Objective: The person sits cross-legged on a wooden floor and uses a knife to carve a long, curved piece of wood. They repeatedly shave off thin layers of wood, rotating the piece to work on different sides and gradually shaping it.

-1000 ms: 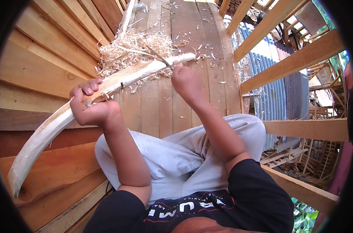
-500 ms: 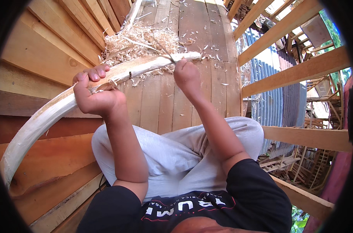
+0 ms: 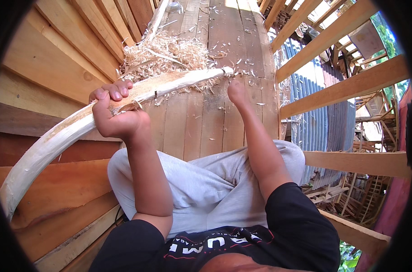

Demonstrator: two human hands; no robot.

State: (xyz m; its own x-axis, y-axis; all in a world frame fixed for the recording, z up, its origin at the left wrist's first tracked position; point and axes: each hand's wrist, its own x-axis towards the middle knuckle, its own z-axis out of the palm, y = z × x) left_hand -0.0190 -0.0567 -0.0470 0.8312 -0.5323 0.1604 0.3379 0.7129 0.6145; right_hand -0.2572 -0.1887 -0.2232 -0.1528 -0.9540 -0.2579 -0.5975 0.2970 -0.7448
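Observation:
A long curved pole of pale, peeled wood (image 3: pixel 47 136) runs from the lower left up across to the middle of the head view. My left hand (image 3: pixel 122 113) is wrapped round it, near a rough, splintered patch. Close to the pole's thin far end is my right hand (image 3: pixel 236 92), closed in a fist round a knife. Its thin dark blade is mostly out of sight at this moment. A small dark mark shows on the pole between my two hands.
Curly wood shavings (image 3: pixel 169 54) lie heaped behind the pole on the plank floor (image 3: pixel 197 120). Plank walling (image 3: pixel 47 59) closes off the left. A slatted wooden railing (image 3: pixel 346 86) stands on the right, with corrugated metal sheets (image 3: pixel 310 104) beyond. My crossed legs (image 3: pixel 206 177) are below my hands.
My right fist has slid right along the pole to its tip, and the blade that showed beside it has nearly vanished from sight. The pole's thin end sits slightly lower. My left hand keeps its grip.

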